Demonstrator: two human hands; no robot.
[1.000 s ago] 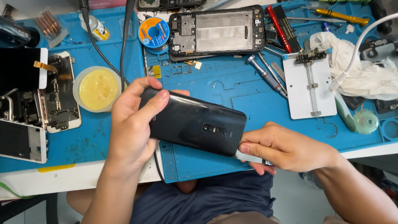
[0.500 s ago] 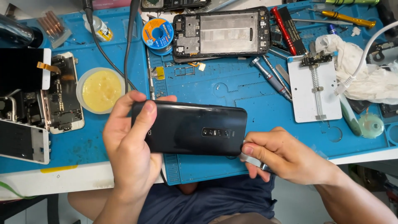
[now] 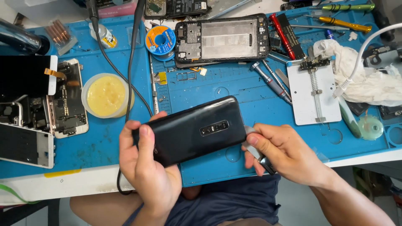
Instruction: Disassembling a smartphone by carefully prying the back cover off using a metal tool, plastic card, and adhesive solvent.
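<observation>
Head view: my left hand [image 3: 144, 167] grips the black phone [image 3: 192, 130] by its left end, fingers wrapped over the back, camera strip facing up. The phone tilts, right end higher, held above the front edge of the blue mat [image 3: 259, 100]. My right hand [image 3: 284, 152] is closed around a thin metal tool [image 3: 256, 147], its tip touching the phone's right edge. Open mat lies just behind the phone. The bare phone frame [image 3: 222, 39] sits well apart at the rear; the yellow paste tub [image 3: 106, 95] is near the left, the white holder plate [image 3: 314, 94] near the right.
</observation>
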